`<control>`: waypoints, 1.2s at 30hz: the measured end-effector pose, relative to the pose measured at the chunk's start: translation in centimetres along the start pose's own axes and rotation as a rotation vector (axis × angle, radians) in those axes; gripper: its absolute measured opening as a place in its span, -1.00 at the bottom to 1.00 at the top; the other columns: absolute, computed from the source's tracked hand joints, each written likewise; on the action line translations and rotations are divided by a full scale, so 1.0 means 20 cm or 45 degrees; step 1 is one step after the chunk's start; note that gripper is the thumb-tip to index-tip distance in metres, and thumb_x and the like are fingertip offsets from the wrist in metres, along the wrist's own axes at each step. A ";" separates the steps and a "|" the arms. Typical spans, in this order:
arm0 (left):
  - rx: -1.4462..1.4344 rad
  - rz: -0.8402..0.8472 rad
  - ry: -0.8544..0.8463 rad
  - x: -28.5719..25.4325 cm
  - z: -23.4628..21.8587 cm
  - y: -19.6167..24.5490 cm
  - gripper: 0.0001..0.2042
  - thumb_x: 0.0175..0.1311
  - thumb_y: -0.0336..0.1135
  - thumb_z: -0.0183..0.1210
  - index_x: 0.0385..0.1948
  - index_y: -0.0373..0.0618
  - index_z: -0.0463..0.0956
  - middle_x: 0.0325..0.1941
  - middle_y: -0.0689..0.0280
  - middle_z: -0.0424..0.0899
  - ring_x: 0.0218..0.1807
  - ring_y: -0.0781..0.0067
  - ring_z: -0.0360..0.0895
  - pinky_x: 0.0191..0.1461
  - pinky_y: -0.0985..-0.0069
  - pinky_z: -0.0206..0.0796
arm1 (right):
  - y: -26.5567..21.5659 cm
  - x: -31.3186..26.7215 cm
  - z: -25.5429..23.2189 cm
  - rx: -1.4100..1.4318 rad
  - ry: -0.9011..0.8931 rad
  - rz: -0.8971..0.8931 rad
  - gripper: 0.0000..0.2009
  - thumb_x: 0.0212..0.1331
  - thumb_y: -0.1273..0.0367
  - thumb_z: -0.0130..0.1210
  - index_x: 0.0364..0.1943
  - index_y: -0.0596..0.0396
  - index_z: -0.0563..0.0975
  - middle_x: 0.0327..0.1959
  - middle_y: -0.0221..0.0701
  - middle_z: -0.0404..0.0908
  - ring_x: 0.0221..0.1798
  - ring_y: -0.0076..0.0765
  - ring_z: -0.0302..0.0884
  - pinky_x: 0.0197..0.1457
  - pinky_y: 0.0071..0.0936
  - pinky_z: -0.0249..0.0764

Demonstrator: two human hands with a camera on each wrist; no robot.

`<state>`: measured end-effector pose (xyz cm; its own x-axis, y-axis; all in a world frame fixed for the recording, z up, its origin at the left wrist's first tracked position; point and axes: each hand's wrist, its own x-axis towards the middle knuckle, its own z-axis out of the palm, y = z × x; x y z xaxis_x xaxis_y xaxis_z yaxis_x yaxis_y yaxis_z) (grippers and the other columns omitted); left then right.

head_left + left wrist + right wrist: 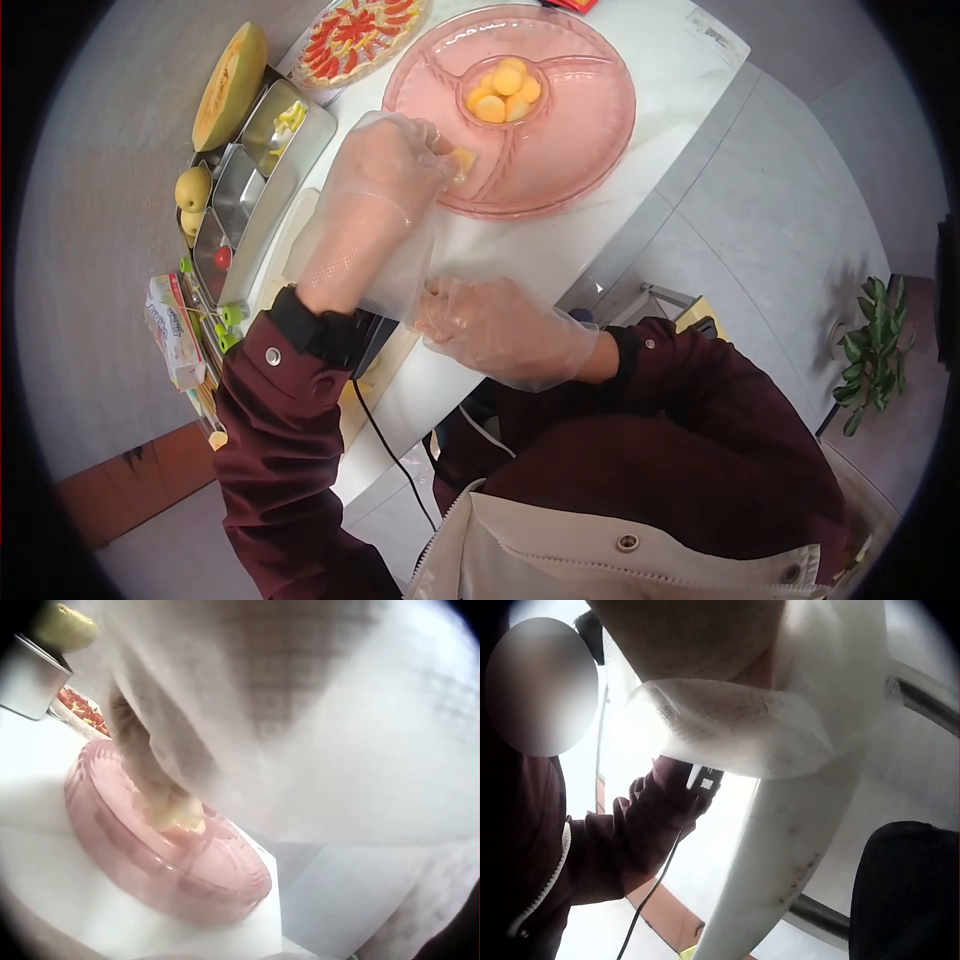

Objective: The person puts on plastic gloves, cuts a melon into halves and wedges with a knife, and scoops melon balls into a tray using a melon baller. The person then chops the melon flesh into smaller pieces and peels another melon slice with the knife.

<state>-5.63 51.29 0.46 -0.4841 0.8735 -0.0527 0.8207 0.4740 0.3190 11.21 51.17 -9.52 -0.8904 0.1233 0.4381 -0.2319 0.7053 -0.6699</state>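
My left hand [385, 165], in a clear plastic glove, reaches over the left part of a pink divided platter [570, 140]. Its fingertips pinch pale yellow fruit pieces [462, 165] low over a compartment; the left wrist view shows the yellow fruit [176, 819] at the fingertips, partly covered by the blurred glove. Round orange melon balls [510, 80] fill the platter's centre bowl. My right hand [490, 325], also gloved, hovers near the table's front edge beside the left glove's loose cuff. Its fingers are loosely curled with nothing visible in them, the tips partly hidden.
Left of the platter stand metal containers [240, 190] with yellow bits and a red fruit, a cut melon [230, 88] and yellow pears [192, 188]. A dish of red and yellow fruit [355, 40] sits behind. A black cable [385, 440] hangs below the left wrist.
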 end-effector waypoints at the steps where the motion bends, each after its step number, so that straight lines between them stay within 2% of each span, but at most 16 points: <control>1: 0.007 0.002 -0.012 0.01 0.02 -0.01 -0.76 0.17 -0.26 0.35 -0.24 -0.23 0.77 -0.38 0.05 0.78 -0.36 0.30 0.73 -0.17 0.42 0.52 | 0.01 -0.01 0.01 -0.004 0.033 -0.064 -0.78 0.31 0.34 0.13 -0.07 0.14 0.50 -0.37 -0.28 0.56 -0.32 -0.10 0.62 -0.33 -0.19 0.52; 2: 0.018 0.013 -0.031 0.01 0.04 -0.02 -0.76 0.18 -0.26 0.34 -0.24 -0.23 0.77 -0.38 0.04 0.78 -0.36 0.29 0.74 -0.16 0.41 0.52 | 0.01 -0.01 0.02 0.003 0.040 -0.053 -0.78 0.31 0.34 0.13 -0.07 0.14 0.50 -0.37 -0.28 0.56 -0.32 -0.10 0.62 -0.33 -0.19 0.52; 4: 0.032 0.027 -0.067 0.01 0.07 -0.02 -0.76 0.18 -0.26 0.34 -0.24 -0.23 0.78 -0.38 0.04 0.79 -0.36 0.27 0.74 -0.16 0.40 0.52 | 0.02 -0.03 0.02 0.068 0.048 -0.077 -0.83 0.32 0.39 0.13 -0.07 0.11 0.57 -0.17 -0.27 0.59 -0.19 -0.14 0.63 -0.18 -0.24 0.60; 8: 0.034 0.018 -0.085 -0.01 0.05 0.00 -0.76 0.20 -0.25 0.33 -0.23 -0.23 0.78 -0.41 0.08 0.78 -0.38 0.31 0.73 -0.17 0.41 0.52 | 0.03 -0.04 0.04 0.058 0.092 -0.092 -0.81 0.30 0.40 0.14 -0.06 0.11 0.57 -0.16 -0.28 0.61 -0.17 -0.16 0.64 -0.17 -0.25 0.60; 11: 0.012 0.006 -0.097 -0.01 0.05 0.00 -0.76 0.21 -0.24 0.33 -0.23 -0.22 0.78 -0.44 0.10 0.78 -0.40 0.34 0.72 -0.18 0.42 0.51 | 0.04 -0.04 0.02 0.207 0.112 -0.093 -0.81 0.29 0.40 0.15 -0.05 0.10 0.57 -0.17 -0.28 0.60 -0.16 -0.14 0.62 -0.16 -0.23 0.58; 16: -0.003 0.010 -0.080 0.00 0.08 -0.01 -0.76 0.23 -0.22 0.32 -0.27 -0.23 0.78 -0.50 0.13 0.74 -0.45 0.36 0.67 -0.23 0.41 0.47 | 0.01 -0.03 -0.04 0.084 -0.020 -0.079 -0.82 0.28 0.39 0.17 -0.08 0.09 0.56 -0.23 -0.31 0.57 -0.22 -0.15 0.58 -0.16 -0.23 0.54; 19: -0.004 0.014 -0.043 0.00 0.07 0.02 -0.74 0.29 -0.18 0.29 -0.35 -0.24 0.75 -0.57 0.16 0.68 -0.50 0.37 0.62 -0.28 0.37 0.44 | 0.03 -0.05 -0.01 0.061 0.015 -0.101 -0.83 0.28 0.39 0.17 -0.09 0.10 0.56 -0.26 -0.33 0.56 -0.22 -0.17 0.57 -0.17 -0.24 0.54; 20: -0.045 -0.058 -0.095 0.00 0.04 0.04 -0.74 0.28 -0.18 0.29 -0.35 -0.24 0.74 -0.43 0.02 0.70 -0.33 0.10 0.65 -0.16 0.25 0.47 | 0.03 -0.04 0.00 0.062 0.015 -0.100 -0.83 0.28 0.39 0.17 -0.09 0.10 0.56 -0.26 -0.33 0.56 -0.22 -0.17 0.57 -0.17 -0.24 0.54; 21: -0.085 -0.131 -0.147 -0.01 0.03 0.06 -0.74 0.28 -0.18 0.30 -0.34 -0.24 0.74 -0.30 -0.12 0.71 -0.16 -0.16 0.67 -0.05 0.13 0.50 | 0.03 -0.03 0.01 0.107 0.110 -0.128 -0.86 0.26 0.38 0.15 -0.16 0.11 0.54 -0.32 -0.29 0.56 -0.28 -0.14 0.60 -0.24 -0.24 0.53; 22: -0.086 -0.132 -0.147 0.00 0.03 0.05 -0.74 0.28 -0.18 0.30 -0.34 -0.24 0.74 -0.30 -0.12 0.71 -0.16 -0.16 0.67 -0.05 0.13 0.50 | 0.03 -0.03 0.02 0.152 0.203 -0.157 -0.87 0.24 0.36 0.13 -0.24 0.11 0.53 -0.37 -0.26 0.57 -0.35 -0.12 0.62 -0.32 -0.23 0.52; 25: -0.100 -0.108 -0.166 0.00 0.03 0.02 -0.74 0.33 -0.19 0.26 -0.32 -0.25 0.72 -0.28 -0.16 0.69 -0.15 -0.21 0.65 -0.04 0.10 0.47 | 0.04 -0.02 0.04 0.172 0.227 -0.162 -0.86 0.24 0.36 0.14 -0.22 0.11 0.53 -0.39 -0.27 0.58 -0.36 -0.10 0.62 -0.32 -0.21 0.52; 27: -0.034 0.047 -0.034 0.00 0.07 -0.03 -0.69 0.43 -0.18 0.17 -0.39 -0.27 0.68 -0.63 0.22 0.61 -0.53 0.42 0.58 -0.31 0.38 0.41 | 0.04 -0.02 0.04 0.172 0.217 -0.137 -0.86 0.23 0.36 0.15 -0.22 0.11 0.53 -0.40 -0.27 0.58 -0.36 -0.10 0.62 -0.32 -0.20 0.52; 32: -0.056 0.079 -0.044 0.01 0.09 -0.08 -0.71 0.46 -0.20 0.15 -0.32 -0.26 0.69 -0.61 0.24 0.60 -0.53 0.44 0.56 -0.32 0.41 0.39 | 0.03 -0.02 0.03 0.150 0.178 -0.097 -0.85 0.22 0.36 0.16 -0.21 0.10 0.54 -0.41 -0.27 0.59 -0.38 -0.10 0.62 -0.34 -0.18 0.52; 34: -0.066 0.099 -0.046 0.02 0.07 -0.07 -0.71 0.46 -0.21 0.15 -0.32 -0.26 0.69 -0.61 0.26 0.59 -0.54 0.44 0.56 -0.32 0.42 0.39 | 0.04 -0.02 0.05 0.159 0.282 -0.136 -0.87 0.23 0.38 0.17 -0.20 0.09 0.55 -0.42 -0.27 0.58 -0.38 -0.11 0.63 -0.34 -0.19 0.52; 36: -0.039 0.043 -0.110 0.01 0.02 -0.03 -0.73 0.47 -0.22 0.17 -0.25 -0.27 0.71 -0.54 0.29 0.66 -0.47 0.50 0.57 -0.29 0.45 0.40 | 0.03 -0.02 0.04 0.157 0.249 -0.109 -0.83 0.24 0.38 0.17 -0.14 0.11 0.57 -0.40 -0.26 0.60 -0.36 -0.09 0.63 -0.30 -0.18 0.54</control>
<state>-6.15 51.14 -0.10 -0.4271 0.8959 -0.1223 0.8257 0.4416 0.3511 11.08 51.01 -10.46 -0.7756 0.2079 0.5960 -0.3598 0.6302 -0.6880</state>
